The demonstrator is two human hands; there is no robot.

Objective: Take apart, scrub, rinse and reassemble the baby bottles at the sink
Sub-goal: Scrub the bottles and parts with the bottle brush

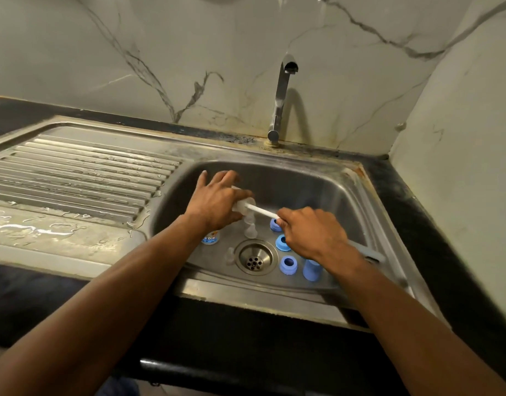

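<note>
My left hand (217,202) grips a clear baby bottle (243,206) lying sideways over the steel sink (317,184), its mouth turned right. My right hand (311,231) holds the white handle of a bottle brush (261,212) that runs into the bottle's mouth; the grey end of the handle (366,251) sticks out behind the wrist. On the sink floor lie three blue collar rings (283,242), a blue cap (312,270), clear teats (250,228) and a second bottle with a printed label (211,238), partly hidden under my left wrist.
The drain (255,258) sits in the middle of the basin floor. A chrome tap (281,95) stands behind the basin with no water running. A wet ribbed draining board (74,178) lies to the left. Marble walls close in at the back and right.
</note>
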